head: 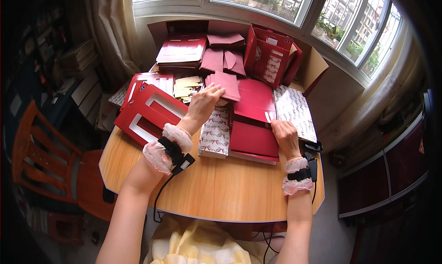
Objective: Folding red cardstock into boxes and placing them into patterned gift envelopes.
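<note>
My left hand (205, 103) rests its fingers on the lower left edge of a stack of pink-red envelopes (226, 86); whether it grips one cannot be told. My right hand (286, 136) is at the right edge of the red card folders (255, 136), its fingertips beside a small white piece (268, 117). Between the hands lies a stack of white printed cards (214, 132) with bows and garlands. Under my left forearm's side is a red window-cut folder (148, 113). Small cream and yellow slips (187, 87) lie behind my left hand.
White patterned sheets (295, 112) lie at the right. At the back stand a red paper bag (267, 55), flat red folders (183, 50) and more envelopes (211, 59). Cables run from both wristbands over the wooden table (221, 191). A wooden chair (51, 164) is at the left.
</note>
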Demonstrator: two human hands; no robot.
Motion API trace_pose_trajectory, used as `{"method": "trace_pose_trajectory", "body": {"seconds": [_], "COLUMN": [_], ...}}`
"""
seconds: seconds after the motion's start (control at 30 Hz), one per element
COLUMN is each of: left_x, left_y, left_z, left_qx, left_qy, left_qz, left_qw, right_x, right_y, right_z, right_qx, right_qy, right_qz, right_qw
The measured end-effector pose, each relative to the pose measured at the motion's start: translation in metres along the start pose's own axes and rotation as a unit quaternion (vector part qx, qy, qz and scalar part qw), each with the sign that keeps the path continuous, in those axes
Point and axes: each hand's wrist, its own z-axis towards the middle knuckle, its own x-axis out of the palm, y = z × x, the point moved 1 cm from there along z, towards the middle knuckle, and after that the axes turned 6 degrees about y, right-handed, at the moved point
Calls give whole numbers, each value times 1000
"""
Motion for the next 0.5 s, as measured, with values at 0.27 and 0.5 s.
{"method": "trace_pose_trajectory", "body": {"seconds": [0.27,0.5], "left_x": [14,-12], "left_y": [12,-34], "left_z": [-11,-11], "left_qx": [35,216], "left_qy": [-34,-3], "left_qz": [-18,-67], "left_qw": [999,974], "right_x": [2,-9], "right_y": [0,4], "right_z": [2,6], "right_qx": [26,15], "right_qy": [-22,-21], "right_qz": [-2,7], "right_qw": [999,1000]}}
